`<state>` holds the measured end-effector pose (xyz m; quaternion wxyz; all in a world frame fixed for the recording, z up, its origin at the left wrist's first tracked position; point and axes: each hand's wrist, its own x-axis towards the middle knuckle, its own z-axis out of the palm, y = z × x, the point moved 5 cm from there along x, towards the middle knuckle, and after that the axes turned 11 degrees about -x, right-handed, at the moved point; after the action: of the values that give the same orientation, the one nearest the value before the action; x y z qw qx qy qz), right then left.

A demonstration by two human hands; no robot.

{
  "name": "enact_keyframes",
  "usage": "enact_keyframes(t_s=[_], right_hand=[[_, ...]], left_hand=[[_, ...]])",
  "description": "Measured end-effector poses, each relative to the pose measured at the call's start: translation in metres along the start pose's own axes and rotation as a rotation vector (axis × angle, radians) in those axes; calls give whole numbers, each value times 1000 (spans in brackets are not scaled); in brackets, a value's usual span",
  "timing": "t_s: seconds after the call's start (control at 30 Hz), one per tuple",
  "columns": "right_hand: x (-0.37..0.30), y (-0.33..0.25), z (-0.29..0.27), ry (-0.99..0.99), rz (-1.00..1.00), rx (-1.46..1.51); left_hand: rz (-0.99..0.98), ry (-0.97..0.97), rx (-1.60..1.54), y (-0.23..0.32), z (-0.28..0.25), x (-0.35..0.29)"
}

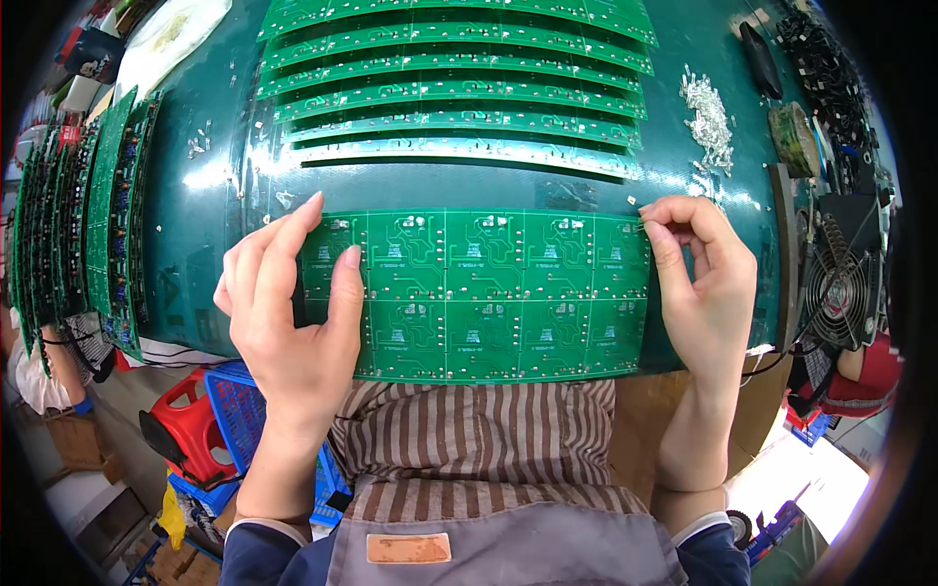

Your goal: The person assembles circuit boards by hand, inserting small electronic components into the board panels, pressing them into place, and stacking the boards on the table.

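Note:
A green circuit board panel (484, 293), divided into several repeated sections, lies flat in front of me at the table's near edge. Over its left end rests my left hand (293, 303), fingers spread, the thumb lying on the board and the index fingertip by the top left corner. My right hand (705, 259) is at the top right corner, thumb and forefinger pinched together. Thin wire-like leads seem to show at those fingertips, but the part itself is too small to make out.
Several similar green boards (459, 122) stand in an overlapping row beyond. A pile of small clear leaded parts (707, 122) lies right on the green table (195, 264). Upright boards (103, 215) crowd the left edge; a small fan (835, 283) stands far right.

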<state>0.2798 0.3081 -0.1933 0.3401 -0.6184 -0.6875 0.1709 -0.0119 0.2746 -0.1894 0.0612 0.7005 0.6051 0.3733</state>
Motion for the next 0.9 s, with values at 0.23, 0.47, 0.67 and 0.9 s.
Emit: enact_keyframes(t_s=[0.23, 0.47, 0.67, 0.9], right_hand=[[0, -2, -1, -7, -30, -38], [-2, -9, -4, 1, -99, -208], [-3, -19, 3, 13, -112, -247], [-9, -46, -8, 44, -102, -282]], left_hand=[[13, 17, 46, 3, 3, -3], [20, 16, 56, 5, 6, -4], [22, 28, 48, -3, 0, -4], [-12, -28, -59, 1, -30, 2]])
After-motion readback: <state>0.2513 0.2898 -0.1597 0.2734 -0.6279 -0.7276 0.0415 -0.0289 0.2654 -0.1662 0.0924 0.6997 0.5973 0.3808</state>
